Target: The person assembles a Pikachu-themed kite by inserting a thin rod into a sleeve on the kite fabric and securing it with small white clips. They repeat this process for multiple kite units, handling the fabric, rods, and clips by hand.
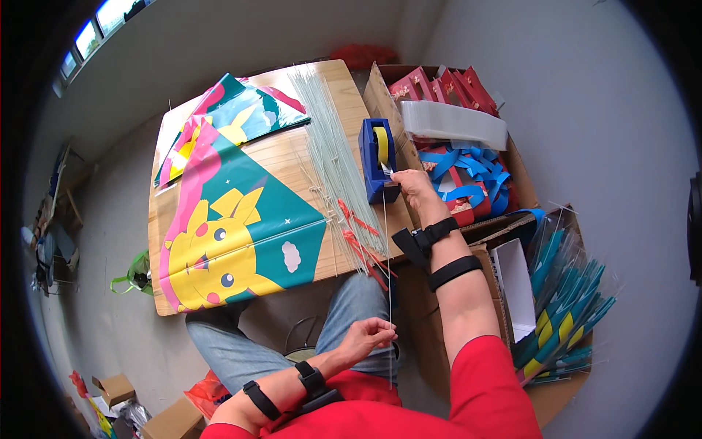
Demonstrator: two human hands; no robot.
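My left hand (369, 338) is closed in a pinch around a thin white rod (390, 293), which stretches from over my lap up toward the tape dispenser. At the table's right edge, my right hand (415, 186) has its fingers pinched on the tape end at the cutting edge of the blue tape dispenser (369, 157). A yellow roll of tape (381, 143) sits in the dispenser. Left of it lies a long bundle of thin pale rods (333, 146) with red ribbons (355, 238) at its near end. A teal, pink and yellow printed plastic sheet (281, 219) covers the near left tabletop.
More folded printed sheets (256, 110) lie at the back of the wooden table (340, 77). To the right, a cardboard box (376, 91) holds red packets, clear sleeves (453, 124) and blue ribbons (475, 172). Rolled teal and yellow sheets (559, 322) stand in a nearer box.
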